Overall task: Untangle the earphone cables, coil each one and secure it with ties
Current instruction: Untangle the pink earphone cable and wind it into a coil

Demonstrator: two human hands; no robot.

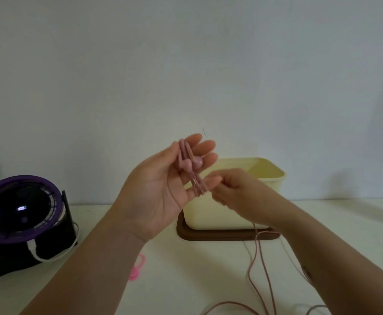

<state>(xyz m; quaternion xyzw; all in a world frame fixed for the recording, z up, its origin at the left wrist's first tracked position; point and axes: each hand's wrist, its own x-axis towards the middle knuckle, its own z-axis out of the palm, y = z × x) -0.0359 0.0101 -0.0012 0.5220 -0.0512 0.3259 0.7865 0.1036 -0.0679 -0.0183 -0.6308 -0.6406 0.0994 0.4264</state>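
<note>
Plainly mid-coil. Left hand (161, 187), centre of frame, was raised palm-up well above the tabletop (186, 280), its fingers (205, 147) nearly straight and serving as the former for the winding. Pink earphone cable (196, 185) lay in several loops along those fingers, with the two earbuds (191, 164) resting on top. The thumb appeared to pin the loops at their upper end. Holding the bundle high likely let the slack hang free instead of snagging.

Right hand (238, 189), just right of the bundle, had its fingers curled tight, pinching the cable at the loops' lower end. It was feeding the next turn, I judged. From under it the loose run dropped to the tabletop and trailed toward the lower edge of frame.

Not yet tied: a pink tie (138, 269) lay on the tabletop below the left wrist. A white cable (288, 251) lay lower right, uncoiled as far as visible. Cream box (242, 208) behind the hands; purple fan (19, 212) lower left.
</note>
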